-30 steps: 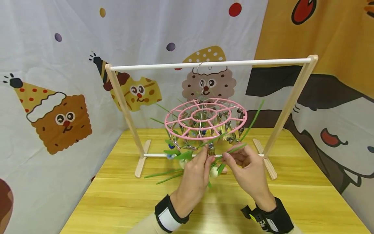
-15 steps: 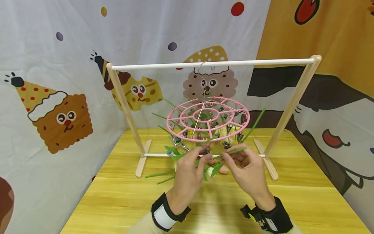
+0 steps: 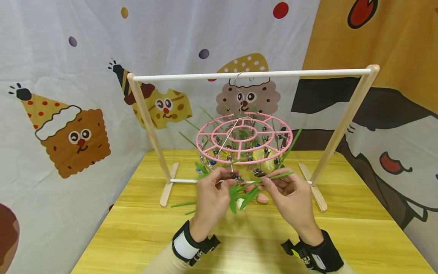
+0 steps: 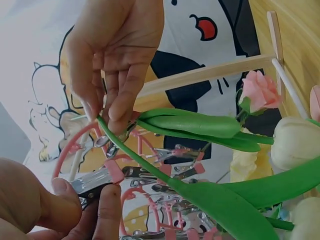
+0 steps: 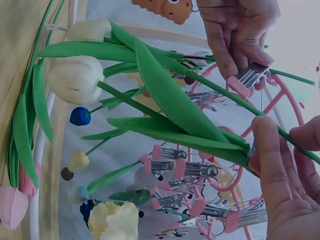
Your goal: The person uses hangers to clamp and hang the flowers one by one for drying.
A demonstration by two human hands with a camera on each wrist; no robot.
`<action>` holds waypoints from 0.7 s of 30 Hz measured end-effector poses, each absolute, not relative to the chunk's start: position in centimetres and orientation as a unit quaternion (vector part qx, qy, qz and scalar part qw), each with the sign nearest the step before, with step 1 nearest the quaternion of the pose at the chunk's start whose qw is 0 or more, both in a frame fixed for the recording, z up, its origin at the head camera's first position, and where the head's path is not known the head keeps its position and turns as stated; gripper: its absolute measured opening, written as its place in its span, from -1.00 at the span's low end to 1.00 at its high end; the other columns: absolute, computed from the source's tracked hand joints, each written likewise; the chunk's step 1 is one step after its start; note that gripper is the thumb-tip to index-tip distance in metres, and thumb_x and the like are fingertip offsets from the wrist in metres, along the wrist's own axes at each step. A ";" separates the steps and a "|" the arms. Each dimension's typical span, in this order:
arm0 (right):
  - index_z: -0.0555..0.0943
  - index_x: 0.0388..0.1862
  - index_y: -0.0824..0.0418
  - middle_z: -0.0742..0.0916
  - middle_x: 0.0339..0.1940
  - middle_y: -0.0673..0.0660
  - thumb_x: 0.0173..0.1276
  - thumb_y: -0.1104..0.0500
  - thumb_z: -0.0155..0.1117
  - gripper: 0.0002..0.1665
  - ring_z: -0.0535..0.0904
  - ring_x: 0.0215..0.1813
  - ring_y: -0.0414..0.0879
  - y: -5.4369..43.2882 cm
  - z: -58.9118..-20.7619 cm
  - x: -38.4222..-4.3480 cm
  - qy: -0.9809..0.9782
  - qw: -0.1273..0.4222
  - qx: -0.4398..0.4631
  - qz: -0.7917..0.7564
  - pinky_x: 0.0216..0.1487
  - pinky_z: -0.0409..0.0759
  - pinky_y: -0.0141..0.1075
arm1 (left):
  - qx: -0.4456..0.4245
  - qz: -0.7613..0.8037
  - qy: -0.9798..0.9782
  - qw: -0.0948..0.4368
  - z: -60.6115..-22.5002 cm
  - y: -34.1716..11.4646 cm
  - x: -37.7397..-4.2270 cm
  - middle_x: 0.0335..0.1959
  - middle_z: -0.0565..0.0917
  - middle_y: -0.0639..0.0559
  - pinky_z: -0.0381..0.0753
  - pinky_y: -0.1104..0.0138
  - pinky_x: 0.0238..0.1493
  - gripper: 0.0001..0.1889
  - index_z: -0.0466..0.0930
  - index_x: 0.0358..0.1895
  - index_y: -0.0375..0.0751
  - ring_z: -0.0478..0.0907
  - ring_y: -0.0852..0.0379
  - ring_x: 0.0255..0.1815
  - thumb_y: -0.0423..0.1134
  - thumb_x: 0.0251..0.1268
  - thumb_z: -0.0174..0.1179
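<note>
A pink ring-shaped clip hanger (image 3: pixel 244 163) hangs from a white rod, artificial flowers upside down in its metal clips. My left hand (image 3: pixel 213 194) pinches one metal clip (image 4: pixel 97 179) with pink tips between thumb and fingers, just below the hanger's near rim. Across from it, my right hand (image 3: pixel 291 201) pinches the green stem (image 5: pixel 220 92) of an artificial white tulip (image 5: pixel 90 30), whose head points down. The stem passes close beside the pinched clip. A second white tulip (image 5: pixel 75 80) hangs beside it; its stem end is hidden behind my right fingers.
The wooden stand's white top rod (image 3: pixel 191 77) and lower rod frame the work. Pink tulips (image 5: pixel 12 207) lie on the wooden table (image 3: pixel 137 236). A pink rose (image 4: pixel 260 90) and a yellow flower (image 5: pixel 115 222) hang among several other clips (image 5: pixel 200 169). A cartoon-printed curtain (image 3: pixel 161 38) stands behind.
My left hand has shifted left with the clip, which now slants. The hanger has turned slightly, and its flowers have swung. My right hand stays almost in place with the stem.
</note>
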State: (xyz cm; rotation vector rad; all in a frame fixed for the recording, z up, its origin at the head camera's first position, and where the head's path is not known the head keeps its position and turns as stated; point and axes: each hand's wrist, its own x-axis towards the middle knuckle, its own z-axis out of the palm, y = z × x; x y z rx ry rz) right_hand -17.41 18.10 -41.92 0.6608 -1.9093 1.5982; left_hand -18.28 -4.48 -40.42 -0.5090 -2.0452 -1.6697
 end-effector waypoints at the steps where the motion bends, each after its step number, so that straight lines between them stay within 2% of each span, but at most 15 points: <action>1: 0.72 0.09 0.47 0.95 -0.08 -0.04 0.55 0.62 0.41 -0.77 0.97 -0.14 -0.22 18.1 -41.9 -17.5 -0.704 0.280 0.251 0.602 -0.08 0.95 -0.32 | -0.182 -0.607 -0.740 0.226 -40.4 -4.6 -18.3 -0.04 0.98 -0.18 0.96 0.36 -0.02 -0.73 0.86 0.01 -0.32 0.97 -0.06 -0.08 -0.68 0.56 0.26; 7: 0.69 0.08 0.58 0.95 -0.06 0.09 0.53 0.70 0.33 -0.76 0.98 -0.14 -0.15 17.9 -41.8 -17.6 -0.647 0.279 0.282 0.651 -0.05 0.95 -0.30 | -0.178 -0.619 -0.727 0.236 -40.5 -5.0 -18.7 -0.12 0.97 -0.19 0.99 0.29 -0.05 -0.70 0.87 -0.09 -0.36 0.98 -0.09 -0.12 -0.72 0.53 0.18; 10: 0.68 0.07 0.59 0.95 -0.06 0.03 0.54 0.69 0.33 -0.79 0.98 -0.14 -0.16 18.0 -41.6 -17.6 -0.652 0.274 0.269 0.654 -0.05 0.96 -0.28 | -0.177 -0.619 -0.726 0.242 -40.6 -5.1 -19.0 -0.14 0.98 -0.17 1.00 0.22 -0.08 -0.69 0.87 -0.11 -0.37 0.98 -0.07 -0.13 -0.74 0.49 0.18; 16: 0.65 0.05 0.66 0.94 -0.07 0.05 0.55 0.69 0.31 -0.83 0.99 -0.14 -0.14 18.1 -41.7 -17.8 -0.635 0.278 0.280 0.664 -0.04 0.96 -0.25 | -0.173 -0.607 -0.733 0.252 -40.9 -5.2 -19.3 -0.17 0.99 -0.15 0.98 0.26 -0.20 -0.70 0.88 -0.13 -0.35 0.98 -0.03 -0.16 -0.74 0.47 0.22; 21: 0.65 0.06 0.66 0.95 -0.07 0.07 0.55 0.70 0.30 -0.82 0.98 -0.14 -0.14 18.2 -41.6 -17.8 -0.627 0.286 0.289 0.664 -0.04 0.96 -0.26 | -0.171 -0.623 -0.724 0.240 -40.9 -5.2 -19.3 -0.16 0.98 -0.19 1.00 0.20 -0.08 -0.67 0.87 -0.12 -0.39 0.98 -0.08 -0.15 -0.77 0.42 0.17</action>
